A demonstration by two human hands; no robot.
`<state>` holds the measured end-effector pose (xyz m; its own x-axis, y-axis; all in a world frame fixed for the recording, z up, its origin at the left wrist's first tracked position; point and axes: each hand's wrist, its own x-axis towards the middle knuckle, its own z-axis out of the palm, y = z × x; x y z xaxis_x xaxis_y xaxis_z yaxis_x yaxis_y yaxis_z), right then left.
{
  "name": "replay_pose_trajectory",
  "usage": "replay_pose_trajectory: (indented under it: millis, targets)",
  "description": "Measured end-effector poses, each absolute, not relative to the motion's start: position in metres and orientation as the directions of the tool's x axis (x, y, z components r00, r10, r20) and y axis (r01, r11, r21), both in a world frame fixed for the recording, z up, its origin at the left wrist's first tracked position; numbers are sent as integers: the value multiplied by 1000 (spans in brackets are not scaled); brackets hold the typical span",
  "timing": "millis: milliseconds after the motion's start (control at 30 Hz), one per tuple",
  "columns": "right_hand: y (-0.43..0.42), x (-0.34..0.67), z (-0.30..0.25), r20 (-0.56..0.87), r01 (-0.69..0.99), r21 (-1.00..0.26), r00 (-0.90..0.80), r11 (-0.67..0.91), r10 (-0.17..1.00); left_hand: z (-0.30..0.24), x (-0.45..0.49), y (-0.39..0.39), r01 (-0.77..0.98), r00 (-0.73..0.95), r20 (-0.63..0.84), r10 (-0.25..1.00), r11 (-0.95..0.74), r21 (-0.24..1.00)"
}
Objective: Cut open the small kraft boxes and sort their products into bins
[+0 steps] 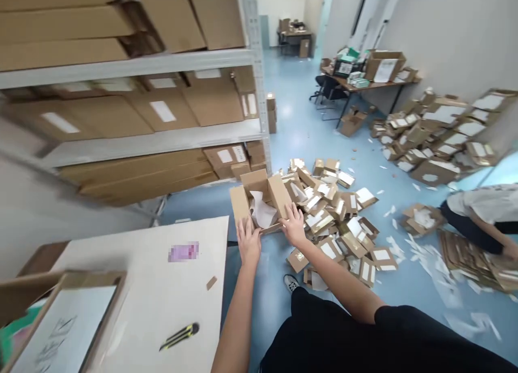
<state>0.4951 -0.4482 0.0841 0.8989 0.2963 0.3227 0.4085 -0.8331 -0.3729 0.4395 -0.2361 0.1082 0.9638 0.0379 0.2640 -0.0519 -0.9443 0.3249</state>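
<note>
Both my hands hold a small open cardboard box [259,192] out over the blue floor, just past the table's edge. My left hand [247,241] grips its near left side with the fingers pressed to the cardboard. My right hand [293,225] grips its near right side, fingers spread up along a flap. White packing paper [262,211] lies crumpled inside the box. Right behind the box, a heap of emptied small cardboard boxes [343,222] with white labels covers the floor.
A white table [162,303] at lower left carries a yellow-black utility knife [180,336] and a flat open carton [65,319]. Metal shelving [133,65] with long cartons fills the left. Another person [481,216] crouches at right among flattened boxes. A second box heap [441,138] lies far right.
</note>
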Motion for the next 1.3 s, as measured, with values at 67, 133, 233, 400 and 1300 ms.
replay_pose_trajectory:
  millis: [67, 133, 233, 400, 1300]
  targets:
    - [-493, 520, 88, 341, 310, -368, 922, -877, 183, 112, 488, -278, -152, 962, 265, -60, -928, 342]
    - [-534, 540, 92, 360, 217, -360, 930, -908, 79, 118, 531, -320, -254, 949, 273, -157, -896, 366]
    - [-591, 562, 99, 396, 94, -344, 916, -934, -53, 131, 582, -379, -393, 911, 286, -296, -831, 392]
    - [-654, 581, 104, 407, -86, -341, 884, -936, -229, 150, 619, -439, -488, 869, 300, -394, -785, 382]
    - [-310, 527, 122, 323, 798, -458, 560, -392, 763, 156, 341, -178, 423, 844, 188, 503, -839, 343]
